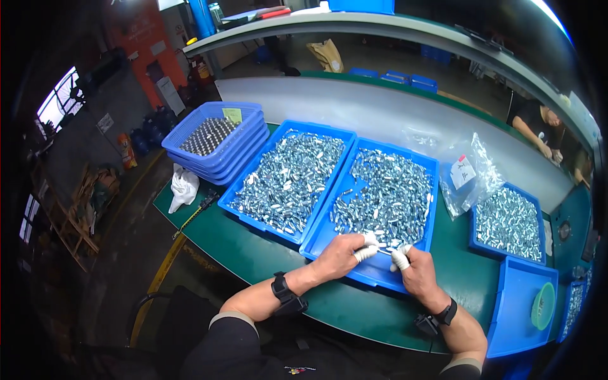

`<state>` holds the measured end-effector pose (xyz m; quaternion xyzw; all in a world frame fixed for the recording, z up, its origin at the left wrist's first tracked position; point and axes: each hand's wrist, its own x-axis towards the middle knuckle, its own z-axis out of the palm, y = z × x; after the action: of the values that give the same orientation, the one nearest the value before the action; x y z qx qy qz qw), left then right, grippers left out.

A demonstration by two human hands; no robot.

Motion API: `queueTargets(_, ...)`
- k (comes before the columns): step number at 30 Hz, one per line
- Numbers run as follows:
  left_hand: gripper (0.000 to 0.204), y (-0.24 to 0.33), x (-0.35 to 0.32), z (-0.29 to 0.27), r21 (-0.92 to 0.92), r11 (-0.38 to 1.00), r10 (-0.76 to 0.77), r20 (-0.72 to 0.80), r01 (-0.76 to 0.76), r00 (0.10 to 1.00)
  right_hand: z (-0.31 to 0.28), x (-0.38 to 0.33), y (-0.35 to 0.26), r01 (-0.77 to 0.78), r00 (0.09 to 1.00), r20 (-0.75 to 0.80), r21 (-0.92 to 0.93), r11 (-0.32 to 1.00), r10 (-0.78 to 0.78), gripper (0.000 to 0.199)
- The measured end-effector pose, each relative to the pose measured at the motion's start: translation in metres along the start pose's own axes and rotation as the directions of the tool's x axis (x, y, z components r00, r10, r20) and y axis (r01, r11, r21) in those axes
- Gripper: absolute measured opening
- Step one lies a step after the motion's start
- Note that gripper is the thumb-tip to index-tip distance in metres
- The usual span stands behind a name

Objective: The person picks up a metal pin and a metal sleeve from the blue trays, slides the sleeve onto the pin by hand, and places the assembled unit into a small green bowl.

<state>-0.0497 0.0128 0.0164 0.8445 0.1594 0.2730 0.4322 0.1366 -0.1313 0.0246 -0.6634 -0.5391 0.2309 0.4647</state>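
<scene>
1. Two hands are over the near edge of a blue tray. The left hand [342, 255] and the right hand [415, 269] both have white covers on some fingertips [366, 253].
2. The hands meet over the tray. Their fingertips pinch a small shiny metal piece [384, 249] between them. It is too small to see well.
3. That middle tray [367, 269] is one of two big blue trays side by side. It holds a heap of small silver parts [386, 196], too many to count. The near end of the tray is bare.
4. The left tray [244, 187] touches it and is full of the same silver parts.
5. A smaller blue tray [508, 223] to the right also holds silver parts. A clear plastic bag [468, 174] with a white tag leans beside it.
6. A stack of blue baskets [212, 136] sits far left, with dark round parts in the top one.
7. One green bowl [543, 306] lies in a blue tray at the right.
8. All of this sits on a green worktop [253, 253]. A white cloth [183, 187] lies on its left end.
</scene>
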Motion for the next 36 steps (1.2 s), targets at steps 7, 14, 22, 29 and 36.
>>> queueTargets(7,0.020,-0.007,-0.002,0.010,0.007,0.980,0.197,0.025,-0.197,0.980,-0.001,-0.001,0.010,-0.008,0.993,0.114,-0.078,0.997,0.017,0.037)
queueTargets(14,0.021,-0.009,-0.003,0.010,0.025,0.985,0.169,-0.027,-0.168,0.985,0.005,0.001,0.007,0.008,0.996,0.091,-0.088,0.996,0.000,0.027)
queueTargets(22,0.023,-0.006,0.001,0.008,0.008,0.987,0.161,-0.039,-0.160,0.986,0.001,0.002,0.012,0.055,0.998,0.020,0.052,0.997,-0.056,0.021)
queueTargets(29,0.021,-0.001,-0.004,0.009,0.031,0.989,0.145,-0.028,-0.144,0.989,0.002,-0.003,0.006,-0.020,0.998,0.057,0.045,0.999,0.017,0.025)
queueTargets(36,0.021,-0.004,-0.009,-0.012,0.283,0.940,0.213,-0.049,-0.191,0.976,0.001,-0.007,0.009,-0.034,0.998,-0.054,0.094,0.995,0.039,0.026)
